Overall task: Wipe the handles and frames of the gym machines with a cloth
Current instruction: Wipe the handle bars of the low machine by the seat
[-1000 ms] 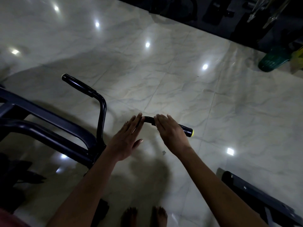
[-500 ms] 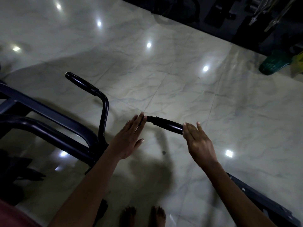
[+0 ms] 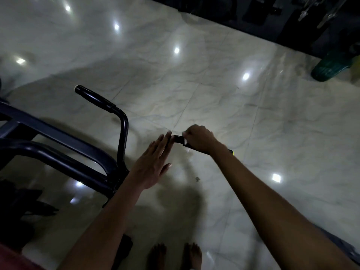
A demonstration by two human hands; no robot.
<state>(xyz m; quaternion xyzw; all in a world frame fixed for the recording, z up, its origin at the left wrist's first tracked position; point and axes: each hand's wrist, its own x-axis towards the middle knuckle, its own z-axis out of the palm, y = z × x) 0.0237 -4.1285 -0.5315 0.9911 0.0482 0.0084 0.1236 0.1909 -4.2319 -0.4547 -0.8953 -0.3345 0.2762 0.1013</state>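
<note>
Marble floor (image 3: 224,98) gleams, dim room; right hand (image 3: 199,140) seemingly grips handle (image 3: 178,139), left hand (image 3: 153,162) fingers straight.

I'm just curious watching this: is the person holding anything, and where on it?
The right hand grips the near black handle along its grip; the left hand, fingers straight, only touches its inner end. No cloth shows.

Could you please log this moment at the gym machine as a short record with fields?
Setting: glossy marble floor, dim light
Right hand: curled round the near handle
Left hand: fingers straight, tips at the handle's inner end
Far handle: untouched
Frame: dark tubing to the left of the hands
Cloth: none visible
Other: bare feet at bottom edge; green object at upper right
</note>
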